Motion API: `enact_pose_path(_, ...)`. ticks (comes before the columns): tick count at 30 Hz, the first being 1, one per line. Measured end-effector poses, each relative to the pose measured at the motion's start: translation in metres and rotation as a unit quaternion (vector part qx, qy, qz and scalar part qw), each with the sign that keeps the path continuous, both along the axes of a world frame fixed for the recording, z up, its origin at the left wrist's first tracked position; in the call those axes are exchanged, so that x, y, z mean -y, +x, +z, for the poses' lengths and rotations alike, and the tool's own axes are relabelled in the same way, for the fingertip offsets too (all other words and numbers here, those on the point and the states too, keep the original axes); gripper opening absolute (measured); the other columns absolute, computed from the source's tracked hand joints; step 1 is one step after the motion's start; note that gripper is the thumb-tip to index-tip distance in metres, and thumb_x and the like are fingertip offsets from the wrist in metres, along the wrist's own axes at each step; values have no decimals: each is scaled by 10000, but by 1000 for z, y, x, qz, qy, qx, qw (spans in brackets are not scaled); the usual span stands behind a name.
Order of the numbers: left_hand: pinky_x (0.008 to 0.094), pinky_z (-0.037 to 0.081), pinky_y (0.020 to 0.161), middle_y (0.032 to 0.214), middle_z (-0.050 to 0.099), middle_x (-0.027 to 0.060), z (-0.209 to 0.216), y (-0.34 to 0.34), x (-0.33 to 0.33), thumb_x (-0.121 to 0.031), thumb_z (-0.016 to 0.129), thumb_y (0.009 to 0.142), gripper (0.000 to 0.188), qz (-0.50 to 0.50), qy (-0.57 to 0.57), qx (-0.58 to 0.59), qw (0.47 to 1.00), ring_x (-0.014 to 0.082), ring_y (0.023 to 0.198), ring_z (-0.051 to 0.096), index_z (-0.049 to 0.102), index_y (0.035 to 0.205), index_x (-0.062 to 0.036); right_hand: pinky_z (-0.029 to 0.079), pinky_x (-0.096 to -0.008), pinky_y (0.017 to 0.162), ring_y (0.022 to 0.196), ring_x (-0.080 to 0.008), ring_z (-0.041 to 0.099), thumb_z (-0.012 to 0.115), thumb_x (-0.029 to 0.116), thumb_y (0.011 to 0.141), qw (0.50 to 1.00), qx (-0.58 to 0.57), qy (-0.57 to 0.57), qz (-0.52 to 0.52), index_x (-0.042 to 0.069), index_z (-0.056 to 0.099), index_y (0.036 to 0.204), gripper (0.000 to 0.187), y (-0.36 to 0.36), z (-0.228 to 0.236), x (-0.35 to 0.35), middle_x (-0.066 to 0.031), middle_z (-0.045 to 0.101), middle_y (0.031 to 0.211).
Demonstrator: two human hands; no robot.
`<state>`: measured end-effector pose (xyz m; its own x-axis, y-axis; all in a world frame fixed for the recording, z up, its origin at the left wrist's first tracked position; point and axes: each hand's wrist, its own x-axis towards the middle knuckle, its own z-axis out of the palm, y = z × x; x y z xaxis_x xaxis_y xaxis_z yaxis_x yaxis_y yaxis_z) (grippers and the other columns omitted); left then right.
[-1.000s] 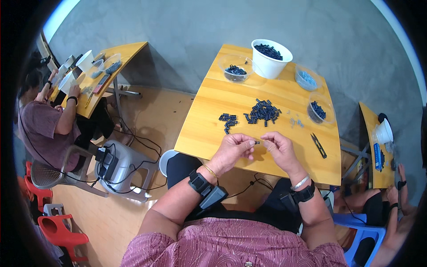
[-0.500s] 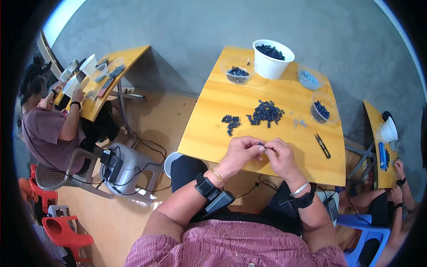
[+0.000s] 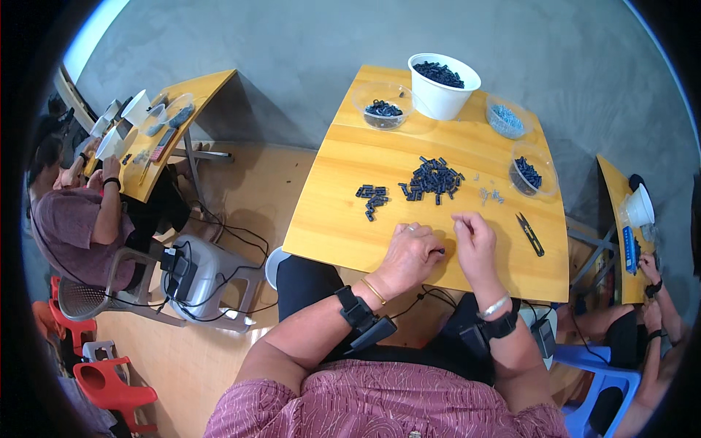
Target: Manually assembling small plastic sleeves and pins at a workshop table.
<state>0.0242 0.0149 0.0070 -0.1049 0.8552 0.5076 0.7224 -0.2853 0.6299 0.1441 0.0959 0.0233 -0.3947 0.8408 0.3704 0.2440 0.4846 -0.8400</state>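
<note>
Over the near edge of the table, my left hand [image 3: 407, 257] is closed, with the dark end of a small black plastic piece [image 3: 440, 251] showing at its fingertips. To its right, apart from it, my right hand [image 3: 476, 247] has its fingers curled together; whatever they hold, if anything, is hidden. Beyond the hands lies a heap of small black plastic pieces [image 3: 436, 178], with a smaller group of similar pieces [image 3: 372, 200] to its left. Several tiny silvery parts [image 3: 491, 196] are scattered to the right of the heap. Black thread snips [image 3: 530, 235] lie further right.
At the back stand a white bucket [image 3: 440, 98] of black pieces and a clear bowl [image 3: 382, 117] of black rings. Clear bowls with light-blue parts [image 3: 507, 120] and dark pieces [image 3: 527, 175] line the right side. People work at side tables [image 3: 212, 89]. Cables [image 3: 237, 241] trail beside a grey stool [image 3: 212, 274].
My hands have come apart. The left has turned knuckles up, keeping the small black piece; the right has moved slightly up and right, away from it.
</note>
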Motion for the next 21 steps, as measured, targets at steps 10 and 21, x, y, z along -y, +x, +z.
enact_pose_path(10,340,363,704,643,509,67,-6,1,-4,-24,599,596,83,10,4,13,1000,249,671,505,528,595,-66,397,-415,687,762,-307,512,478,54,779,981,136,134,-22,62,577,837,115,-27,-20,-10,-110,600,800)
enact_pose_path(21,348,359,686,623,501,71,-4,-2,-4,-14,589,577,87,3,-2,14,1000,257,665,502,519,579,-67,343,-406,720,808,-287,492,439,81,759,965,203,162,-32,69,559,831,141,-32,-14,-5,-101,582,805)
